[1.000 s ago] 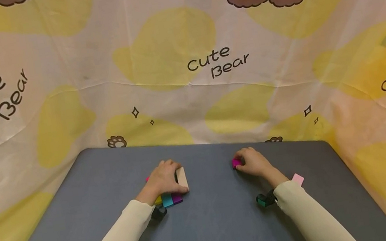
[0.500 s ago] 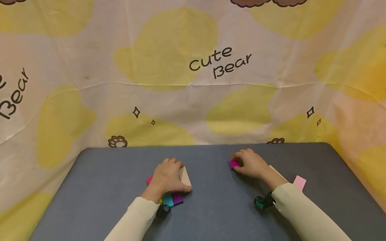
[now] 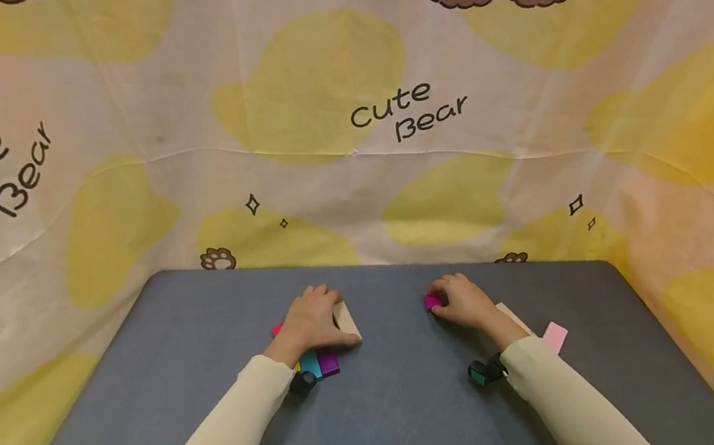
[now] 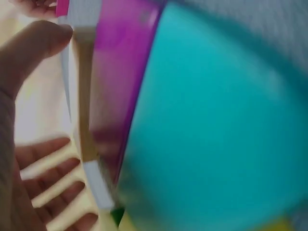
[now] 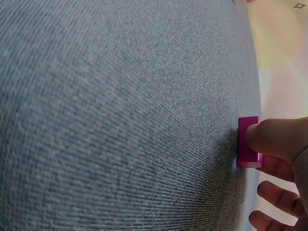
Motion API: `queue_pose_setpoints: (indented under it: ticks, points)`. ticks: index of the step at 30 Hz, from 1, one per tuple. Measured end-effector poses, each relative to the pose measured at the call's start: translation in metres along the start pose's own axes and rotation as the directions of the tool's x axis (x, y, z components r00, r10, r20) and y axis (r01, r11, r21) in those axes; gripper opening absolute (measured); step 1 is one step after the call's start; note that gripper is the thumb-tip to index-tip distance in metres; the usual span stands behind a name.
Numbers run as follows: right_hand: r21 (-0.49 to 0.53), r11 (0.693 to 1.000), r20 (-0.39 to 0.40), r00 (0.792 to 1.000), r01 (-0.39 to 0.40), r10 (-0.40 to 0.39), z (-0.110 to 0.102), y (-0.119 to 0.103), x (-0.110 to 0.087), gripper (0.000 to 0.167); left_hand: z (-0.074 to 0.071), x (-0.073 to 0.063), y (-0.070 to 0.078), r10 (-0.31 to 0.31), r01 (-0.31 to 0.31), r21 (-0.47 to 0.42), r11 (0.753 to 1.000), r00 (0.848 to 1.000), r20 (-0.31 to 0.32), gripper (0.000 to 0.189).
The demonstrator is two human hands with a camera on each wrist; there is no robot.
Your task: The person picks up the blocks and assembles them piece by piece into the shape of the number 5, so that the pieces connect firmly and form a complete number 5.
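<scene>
My left hand [image 3: 308,323] spans a pale wooden block [image 3: 346,322], thumb at its near end and fingers at the far end. In the left wrist view the wooden block [image 4: 86,96] runs alongside a purple block [image 4: 120,72], with a large blurred cyan block [image 4: 207,120] beyond. The same purple block [image 3: 328,362] and cyan block [image 3: 310,366] lie just below that hand in the head view. Over to the right, my right hand [image 3: 469,306] pinches a small magenta block [image 5: 248,142] between thumb and fingers, low at the table surface.
A bright pink piece [image 3: 277,329] and a sliver of yellow [image 3: 298,367] show around the left hand, which partly hides them. By the right wrist lie a pale strip [image 3: 513,317] and a light pink block [image 3: 556,336]. Printed cloth [image 3: 354,200] hangs behind the grey table [image 3: 400,416].
My left hand has shifted a little right and away with the wooden block, which now slants more. The right hand keeps its pinch on the magenta block, nearly in place.
</scene>
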State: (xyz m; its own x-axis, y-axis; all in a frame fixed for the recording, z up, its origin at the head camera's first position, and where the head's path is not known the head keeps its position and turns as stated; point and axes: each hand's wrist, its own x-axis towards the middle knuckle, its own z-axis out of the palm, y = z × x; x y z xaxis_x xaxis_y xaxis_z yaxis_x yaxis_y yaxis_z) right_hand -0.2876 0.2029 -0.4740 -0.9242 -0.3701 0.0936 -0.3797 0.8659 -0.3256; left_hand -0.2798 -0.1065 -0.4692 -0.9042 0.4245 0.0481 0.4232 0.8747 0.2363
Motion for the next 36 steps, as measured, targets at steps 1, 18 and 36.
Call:
queue_pose_setpoints:
  ticks: [1, 18, 36]
  points:
    - [0.0, 1.0, 0.004, 1.0, -0.002, 0.002, 0.0, 0.0, 0.0, 0.027, -0.001, 0.001, -0.002, 0.031, -0.031, -0.009, 0.999, 1.0, 0.003, 0.076]
    - [0.011, 0.999, 0.035, 0.998, -0.044, 0.044, 0.0, -0.001, 0.002, 0.025, -0.008, 0.012, -0.008, 0.306, -0.309, 0.015, 0.951, 0.947, 0.093, 0.03]
    - [0.02, 0.998, 0.021, 0.998, -0.055, 0.055, 0.001, -0.001, 0.004, 0.025, 0.0, 0.023, -0.002, 0.194, -0.194, -0.007, 0.981, 0.977, 0.083, 0.023]
